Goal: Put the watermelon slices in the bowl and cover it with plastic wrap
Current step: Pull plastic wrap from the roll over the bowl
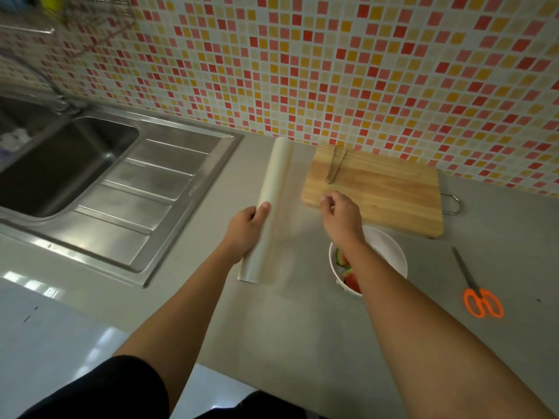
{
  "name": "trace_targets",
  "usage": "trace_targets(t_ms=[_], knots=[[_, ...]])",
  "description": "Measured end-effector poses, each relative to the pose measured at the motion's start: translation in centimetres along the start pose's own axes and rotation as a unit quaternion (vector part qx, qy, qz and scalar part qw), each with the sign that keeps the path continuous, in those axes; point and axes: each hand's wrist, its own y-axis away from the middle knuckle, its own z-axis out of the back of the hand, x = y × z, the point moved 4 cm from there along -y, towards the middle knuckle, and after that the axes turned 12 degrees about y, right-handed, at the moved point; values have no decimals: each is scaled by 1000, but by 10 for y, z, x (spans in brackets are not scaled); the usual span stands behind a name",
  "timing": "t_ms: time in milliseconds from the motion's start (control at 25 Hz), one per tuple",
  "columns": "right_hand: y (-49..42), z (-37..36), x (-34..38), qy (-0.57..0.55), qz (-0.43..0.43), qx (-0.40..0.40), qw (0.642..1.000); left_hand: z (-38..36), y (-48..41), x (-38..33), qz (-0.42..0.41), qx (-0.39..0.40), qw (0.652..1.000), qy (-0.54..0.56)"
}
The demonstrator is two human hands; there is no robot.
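Sink [69,158] of shiny steel sits at the far left, set into the gray counter [302,328]. Next to it, the left arm reaches forward. The left hand [245,229] grips the roll of plastic wrap [272,192] near its near end. The thumb lies on top and the fingers curl under. The roll lies long-ways, pointing from near to far.

A thin clear sheet [287,237] spreads from the roll to the right. It is faint and hard to see. The right hand [341,217] is held up over the near left corner of the wooden cutting board [387,192]. Its fingers are bent, and thumb and fingertips pinch together on the edge of the sheet. Metal tongs [335,164] lie on the far left part of the board.

Just near the board stands a white bowl [390,252], partly hidden under the right forearm. The watermelon slices [351,279], red with green rind, are inside it on its left side. The bowl has no cover on it.

Orange-handled scissors [479,294] lie on the counter to the right of the bowl.
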Motion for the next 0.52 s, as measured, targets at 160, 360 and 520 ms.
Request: trace_targets(t_ms=[160,360,520], knots=[[2,-24,29,-113,-27,120,986,13,13,-28,-59,18,991,118],[15,-41,59,-249,-30,161,955,26,10,-45,-103,20,981,163],[14,-33,71,-323,-44,132,936,29,11,-44,-117,29,980,157]])
